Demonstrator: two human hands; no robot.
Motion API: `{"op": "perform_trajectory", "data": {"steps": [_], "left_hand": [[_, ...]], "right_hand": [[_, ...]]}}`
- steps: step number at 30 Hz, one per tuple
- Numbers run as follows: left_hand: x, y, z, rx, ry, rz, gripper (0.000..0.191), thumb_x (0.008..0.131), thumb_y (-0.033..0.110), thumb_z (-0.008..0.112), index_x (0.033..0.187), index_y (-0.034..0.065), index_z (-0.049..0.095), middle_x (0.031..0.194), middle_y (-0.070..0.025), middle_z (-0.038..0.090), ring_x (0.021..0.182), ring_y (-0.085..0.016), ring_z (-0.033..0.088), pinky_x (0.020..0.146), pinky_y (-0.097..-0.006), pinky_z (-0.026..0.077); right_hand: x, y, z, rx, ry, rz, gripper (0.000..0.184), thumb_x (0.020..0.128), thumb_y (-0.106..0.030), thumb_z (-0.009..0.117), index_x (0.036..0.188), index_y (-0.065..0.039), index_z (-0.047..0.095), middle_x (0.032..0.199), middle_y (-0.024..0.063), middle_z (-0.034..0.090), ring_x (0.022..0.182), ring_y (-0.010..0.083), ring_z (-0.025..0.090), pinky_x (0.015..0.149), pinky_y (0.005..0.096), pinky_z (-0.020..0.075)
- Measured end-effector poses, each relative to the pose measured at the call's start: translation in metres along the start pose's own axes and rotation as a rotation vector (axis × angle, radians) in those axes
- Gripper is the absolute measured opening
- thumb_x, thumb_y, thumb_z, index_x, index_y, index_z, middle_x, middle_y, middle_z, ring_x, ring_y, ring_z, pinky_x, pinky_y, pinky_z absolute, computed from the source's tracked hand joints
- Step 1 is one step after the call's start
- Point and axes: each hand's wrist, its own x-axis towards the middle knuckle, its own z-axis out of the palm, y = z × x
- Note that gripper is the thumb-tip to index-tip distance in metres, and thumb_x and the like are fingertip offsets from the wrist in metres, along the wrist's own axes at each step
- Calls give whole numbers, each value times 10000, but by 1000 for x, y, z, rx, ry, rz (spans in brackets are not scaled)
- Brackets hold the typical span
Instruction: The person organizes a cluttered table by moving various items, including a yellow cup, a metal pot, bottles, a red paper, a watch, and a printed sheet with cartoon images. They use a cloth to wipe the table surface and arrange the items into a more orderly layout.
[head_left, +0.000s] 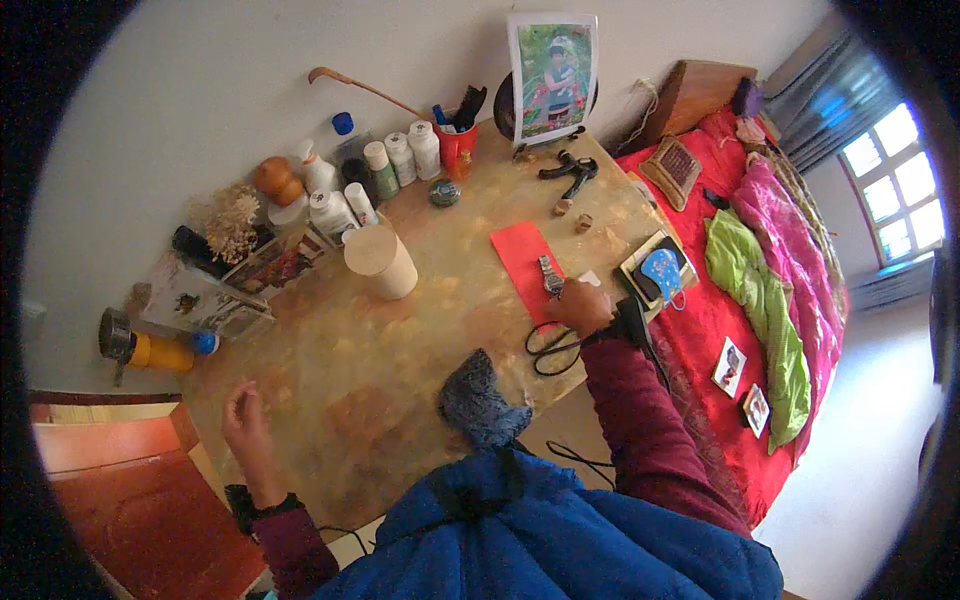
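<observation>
My right hand (583, 306) reaches over a red paper envelope (517, 244) on the table. Its fingertips are at the near end of a metal-band wristwatch (552, 279) lying across the envelope; whether they grip the band is hard to see. A small white piece (589, 278) shows just beyond the knuckles. Below the wrist lies a looped black cable (551, 369). My left hand (247, 427) hovers by the table's left edge, fingers loosely curled and apart, holding nothing. Nearer my body a dark grey cloth (480, 401) sits crumpled on the table.
A beige cylindrical container (382, 262) stands mid-table. Behind it are white bottles (401, 160) and a red cup (456, 146) of combs. At the back are a framed photo (555, 82) and a small black tripod (574, 172). A blue pouch (661, 274) rests on a notebook at right, beside a bed (675, 330).
</observation>
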Motion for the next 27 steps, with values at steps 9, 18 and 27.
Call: {"op": "perform_trajectory", "data": {"steps": [9, 18, 27], "left_hand": [[-42, 29, 40, 18, -372, -237, 183, 984, 201, 609, 1088, 54, 645, 877, 35, 589, 755, -54, 519, 611, -219, 438], [-65, 97, 78, -191, -882, 140, 313, 934, 173, 677, 1197, 18, 607, 887, -21, 608, 770, -92, 571, 689, -256, 496], [-43, 96, 39, -494, -978, -53, 334, 942, 168, 690, 1230, 40, 582, 946, -13, 637, 804, -84, 609, 713, -246, 513]], "right_hand": [[-44, 0, -27, 551, 60, -212, 381, 846, -346, 673, 946, 21, 654, 782, 133, 685, 678, 256, 664, 626, 348, 537], [-123, -114, -47, 1639, -887, -478, 485, 1024, -399, 505, 1185, 50, 593, 934, 102, 687, 691, 157, 643, 621, 262, 507], [-164, -195, -35, 1522, -1220, -350, 502, 1065, -441, 391, 1162, 9, 590, 895, 125, 692, 702, 207, 650, 645, 322, 522]]}}
